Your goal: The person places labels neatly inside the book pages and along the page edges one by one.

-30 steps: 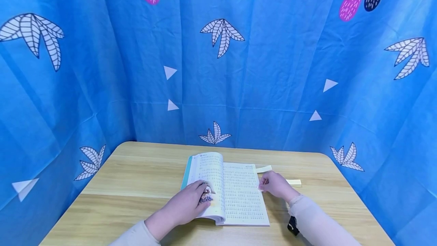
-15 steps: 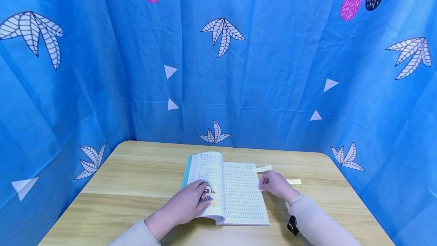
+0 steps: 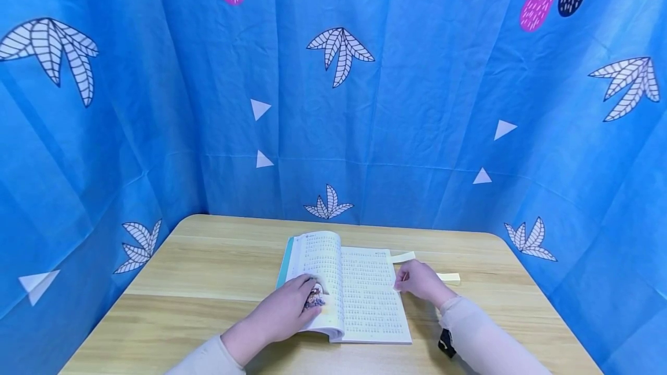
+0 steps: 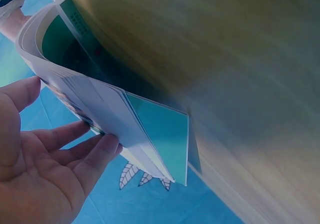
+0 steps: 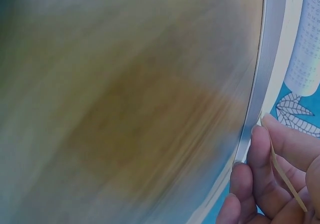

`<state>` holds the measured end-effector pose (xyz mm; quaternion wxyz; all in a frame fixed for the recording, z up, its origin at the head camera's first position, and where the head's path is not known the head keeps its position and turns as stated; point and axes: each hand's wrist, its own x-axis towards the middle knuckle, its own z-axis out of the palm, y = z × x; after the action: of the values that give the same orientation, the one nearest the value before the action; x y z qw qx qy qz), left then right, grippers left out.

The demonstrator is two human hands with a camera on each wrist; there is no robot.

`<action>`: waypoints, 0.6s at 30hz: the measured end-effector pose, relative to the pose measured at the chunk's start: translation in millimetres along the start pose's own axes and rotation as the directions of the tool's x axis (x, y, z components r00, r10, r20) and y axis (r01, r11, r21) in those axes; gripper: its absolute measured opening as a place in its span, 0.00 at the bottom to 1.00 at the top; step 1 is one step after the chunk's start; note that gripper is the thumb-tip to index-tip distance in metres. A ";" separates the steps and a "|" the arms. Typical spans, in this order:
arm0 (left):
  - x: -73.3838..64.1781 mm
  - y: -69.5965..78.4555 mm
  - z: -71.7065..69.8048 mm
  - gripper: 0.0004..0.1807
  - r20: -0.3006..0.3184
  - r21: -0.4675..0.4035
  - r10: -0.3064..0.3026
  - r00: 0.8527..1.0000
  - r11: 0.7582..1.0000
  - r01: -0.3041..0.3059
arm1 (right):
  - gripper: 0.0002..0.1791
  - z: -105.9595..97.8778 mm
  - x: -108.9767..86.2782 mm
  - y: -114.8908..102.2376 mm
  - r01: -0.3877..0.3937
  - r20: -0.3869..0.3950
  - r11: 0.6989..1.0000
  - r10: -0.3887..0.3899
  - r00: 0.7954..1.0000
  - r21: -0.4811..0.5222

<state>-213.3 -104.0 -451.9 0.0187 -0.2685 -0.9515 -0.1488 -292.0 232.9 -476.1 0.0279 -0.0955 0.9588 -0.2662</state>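
An open book (image 3: 372,300) lies on the table, its left pages arched up and its teal cover (image 4: 160,129) showing beneath them. My left hand (image 3: 281,310) rests on the left page over a small coloured picture (image 3: 315,297), fingers fairly straight against the paper. At the right page's outer edge my right hand (image 3: 419,281) pinches a thin yellowish paper strip (image 5: 286,176) between thumb and index finger; it is seen nearly edge-on in the right wrist view. Its tip touches or nearly touches the page edge. Another pale paper strip (image 3: 402,257) sticks out from the book's upper right.
Past my right wrist a pale strip end (image 3: 449,278) shows on the wooden table (image 3: 208,271); I cannot tell if it belongs to the held strip. A black strap end (image 3: 446,343) hangs under the right sleeve. Blue patterned curtains (image 3: 333,132) enclose the table's back and sides.
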 end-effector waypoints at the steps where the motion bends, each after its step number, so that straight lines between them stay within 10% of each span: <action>1: 0.1 -0.2 0.4 0.33 -0.001 0.000 0.000 1.000 1.000 0.000 | 0.11 0.3 0.3 0.1 0.000 -0.001 1.000 0.000 1.000 -0.006; 18: 0.1 -1.1 1.3 0.33 -0.008 -0.005 0.001 1.000 1.000 -0.001 | 0.12 5.0 4.9 4.1 0.002 -0.016 0.999 -0.003 1.000 -0.038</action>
<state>-213.9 -104.4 -453.5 0.0217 -0.2686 -0.9509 -0.1523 -297.0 232.9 -482.5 0.0178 -0.0949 0.9637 -0.2487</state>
